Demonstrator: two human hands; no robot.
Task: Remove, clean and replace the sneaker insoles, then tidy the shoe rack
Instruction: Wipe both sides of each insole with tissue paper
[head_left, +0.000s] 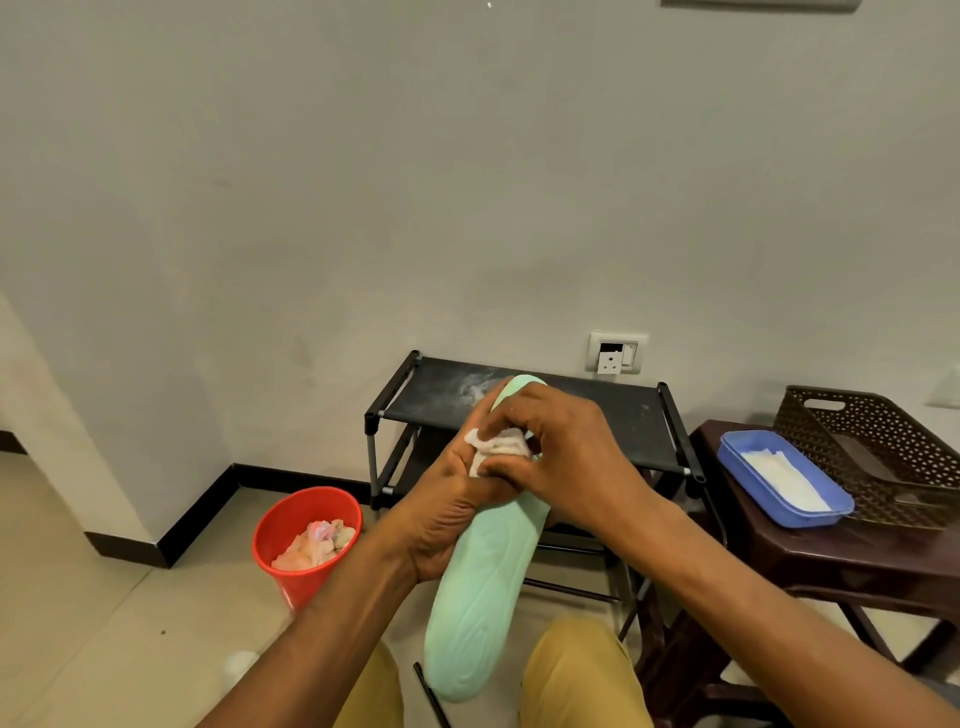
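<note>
The brown basket (857, 436) runs past the right edge; the insole (478, 597) partly hides the rack (644, 421).

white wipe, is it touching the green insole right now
Touching. The head view shows the right hand pinching the crumpled white wipe against the green insole with no gap, while the left hand grips the insole's edge.

One insole (483, 587), one wipe (493, 449), one bucket (296, 587), one rack (545, 410), one tray (737, 458).

No readable text, label or number — none anywhere.
</note>
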